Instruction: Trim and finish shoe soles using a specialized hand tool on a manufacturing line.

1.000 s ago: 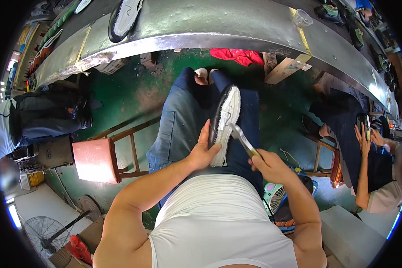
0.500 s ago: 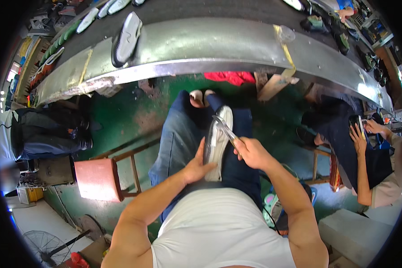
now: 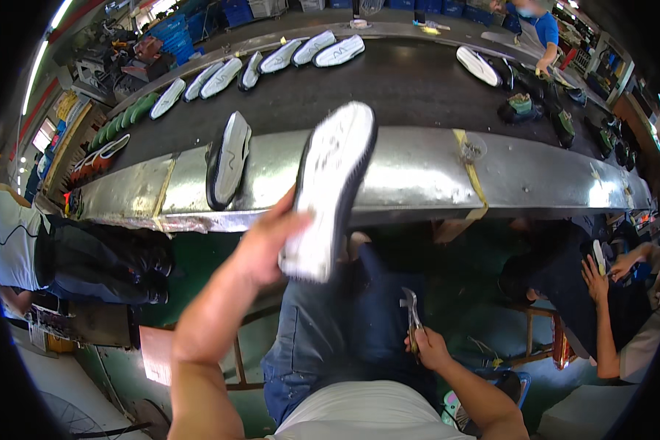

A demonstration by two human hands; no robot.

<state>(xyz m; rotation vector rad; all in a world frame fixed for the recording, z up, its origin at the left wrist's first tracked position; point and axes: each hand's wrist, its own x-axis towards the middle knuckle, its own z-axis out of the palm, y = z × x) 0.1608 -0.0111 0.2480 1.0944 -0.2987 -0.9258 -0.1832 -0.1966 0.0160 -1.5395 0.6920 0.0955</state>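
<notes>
Since the earlier frames, the white-soled shoe with black upper (image 3: 328, 192) has risen from the lap to the metal edge of the long conveyor bench (image 3: 418, 172), and the view has tilted up to show the belt. The left hand (image 3: 268, 242) grips the shoe at its heel end, fingers curled around it, sole facing the camera, toe pointing up and over the bench edge. The right hand (image 3: 427, 346) has dropped to the lap over blue jeans (image 3: 323, 337), closed around a slim metal hand tool (image 3: 412, 312). Another black-and-white shoe (image 3: 229, 160) lies on the bench just left.
</notes>
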